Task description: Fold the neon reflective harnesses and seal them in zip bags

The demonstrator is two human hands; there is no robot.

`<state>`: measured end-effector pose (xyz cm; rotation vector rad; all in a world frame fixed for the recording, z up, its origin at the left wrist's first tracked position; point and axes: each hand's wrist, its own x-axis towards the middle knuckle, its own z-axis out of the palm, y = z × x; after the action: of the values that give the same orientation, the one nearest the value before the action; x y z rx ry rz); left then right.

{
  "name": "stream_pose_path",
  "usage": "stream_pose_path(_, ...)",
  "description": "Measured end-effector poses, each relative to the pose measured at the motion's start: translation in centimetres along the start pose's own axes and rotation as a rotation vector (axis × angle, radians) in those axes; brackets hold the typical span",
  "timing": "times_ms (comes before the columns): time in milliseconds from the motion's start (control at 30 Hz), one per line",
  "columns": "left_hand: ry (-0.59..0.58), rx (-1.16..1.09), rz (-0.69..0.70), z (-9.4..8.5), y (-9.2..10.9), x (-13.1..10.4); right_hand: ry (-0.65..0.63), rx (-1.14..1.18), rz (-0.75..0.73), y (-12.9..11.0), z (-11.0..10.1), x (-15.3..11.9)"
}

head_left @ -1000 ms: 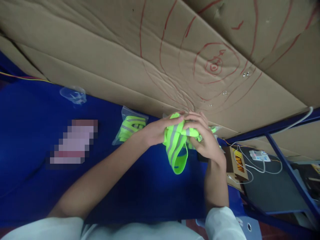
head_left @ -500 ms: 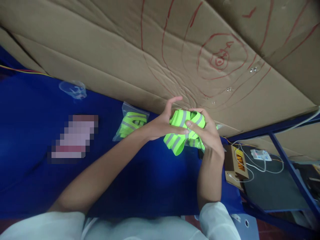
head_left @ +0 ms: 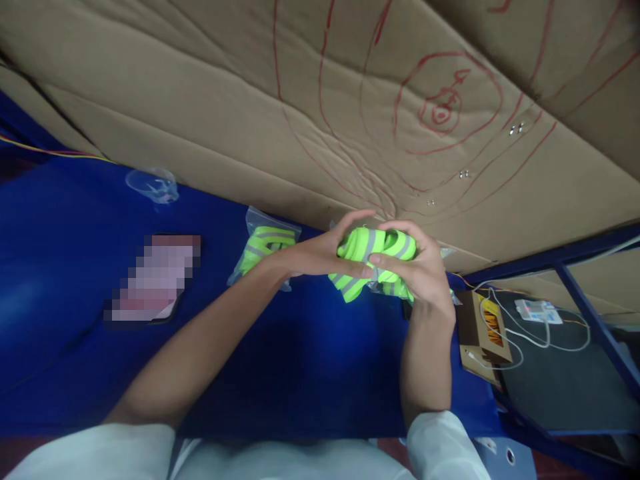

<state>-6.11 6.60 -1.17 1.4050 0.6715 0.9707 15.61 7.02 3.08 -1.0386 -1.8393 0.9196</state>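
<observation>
Between my two hands is a bundle of neon-yellow reflective strap (head_left: pixel 363 245) with grey stripes, rolled up above the blue table. My left hand (head_left: pixel 327 253) grips its left side, thumb across the front and index finger raised. My right hand (head_left: pixel 423 263) wraps round the right side, its thumb pressed on the front. A loose loop of the strap hangs below the left thumb. Beneath the hands lies more yellow strap in clear plastic, partly hidden. Left of the hands, a clear zip bag (head_left: pixel 260 243) holds another folded reflective strap, partly covered by my left forearm.
A phone with a blurred screen (head_left: pixel 160 273) lies on the blue table (head_left: pixel 300 373) at left, near a crumpled clear plastic bag (head_left: pixel 155 185). Cardboard (head_left: pixel 200 100) with red drawing walls the back. At right are an open small box (head_left: pixel 485 327), white cables and a blue metal frame (head_left: pixel 595 320).
Both hands still hold the strap bundle. The hanging loop has drawn up a little, and my left index finger is slightly lower. The whole view has shifted slightly.
</observation>
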Motion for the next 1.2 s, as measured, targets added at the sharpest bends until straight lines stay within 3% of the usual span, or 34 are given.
stream_pose_path(167,-0.272,-0.278,-0.199,0.6,-0.8,0.4,0.26,0.168,-0.025,0.7,-0.2,0.1)
stream_pose_path(233,-0.207,-0.422,-0.243,1.4,-1.2,0.7,0.375,0.058,-0.076,0.9,0.1,0.3)
stream_pose_path(333,-0.044,-0.653,-0.182,2.7,-1.5,1.5,0.472,-0.156,-0.21,1.1,0.9,0.8)
stream_pose_path(400,-0.024,-0.793,-0.088,3.0,-1.3,1.9,0.399,-0.239,-0.332,1.3,1.5,1.0)
stream_pose_path(500,-0.048,-0.908,-0.025,2.8,-1.2,2.3,0.11,-0.372,-0.455,1.1,1.8,0.9)
stream_pose_path(567,-0.018,-0.933,-0.041,2.4,-1.2,2.4,-0.088,-0.475,-0.455,0.5,1.7,0.6)
stream_pose_path(700,0.138,-0.878,-0.078,1.9,-1.6,2.4,-0.398,-0.405,-0.336,-0.4,1.2,0.2)
stream_pose_path(767,0.221,-0.833,-0.071,2.2,-1.7,2.4,-0.407,-0.19,-0.234,-0.1,1.3,0.3)
stream_pose_path(933,0.441,-0.589,0.02,4.3,-1.4,1.8,0.142,0.35,-0.066,1.7,1.6,0.7)
stream_pose_path(967,0.429,-0.486,0.061,4.9,-1.2,1.4,0.149,0.389,-0.011,2.1,1.3,0.2)
stream_pose_path(1100,0.206,-0.16,0.226,7.8,-0.7,0.0,-0.092,0.611,0.299,3.8,-0.7,-4.2)
stream_pose_path(1200,0.062,-0.038,0.277,10.2,-1.9,-0.7,-0.034,0.723,0.329,5.1,-2.1,-8.8)
